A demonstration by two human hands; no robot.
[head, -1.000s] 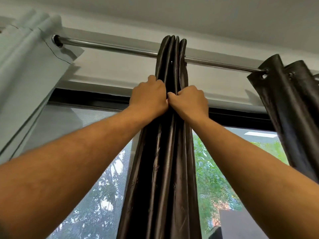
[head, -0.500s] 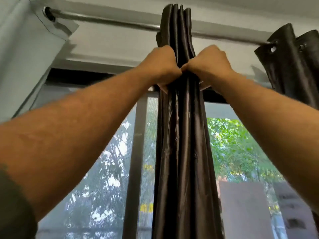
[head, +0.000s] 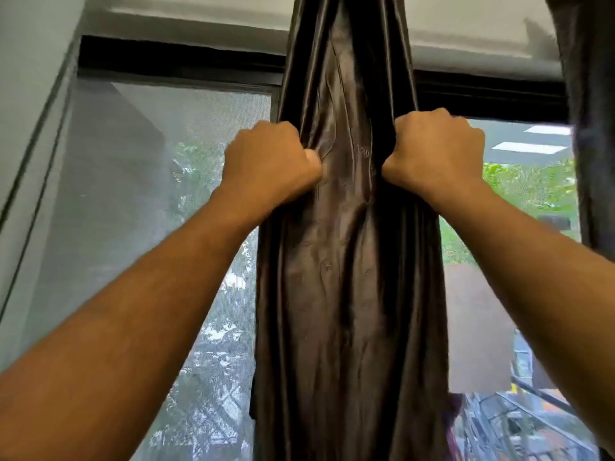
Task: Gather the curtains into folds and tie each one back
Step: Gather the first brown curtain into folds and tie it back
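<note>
A dark brown satin curtain (head: 349, 277) hangs down the middle of the head view in loose vertical folds. My left hand (head: 271, 164) is fisted on the folds along its left edge. My right hand (head: 436, 151) is fisted on the folds along its right edge. A flat, creased stretch of cloth spans between the two fists. A second dark curtain (head: 592, 128) hangs along the right edge of the frame. The rod is out of view above.
The window's black frame (head: 179, 61) runs across the top, with a mesh screen (head: 159, 201) and trees behind it. A pale grey wall (head: 30, 111) rises at the left. Railings and a brown wall show outside at lower right.
My hands have slid down the curtain and moved apart, spreading the middle of the bunched folds. The view has dropped, so the rod has left the frame.
</note>
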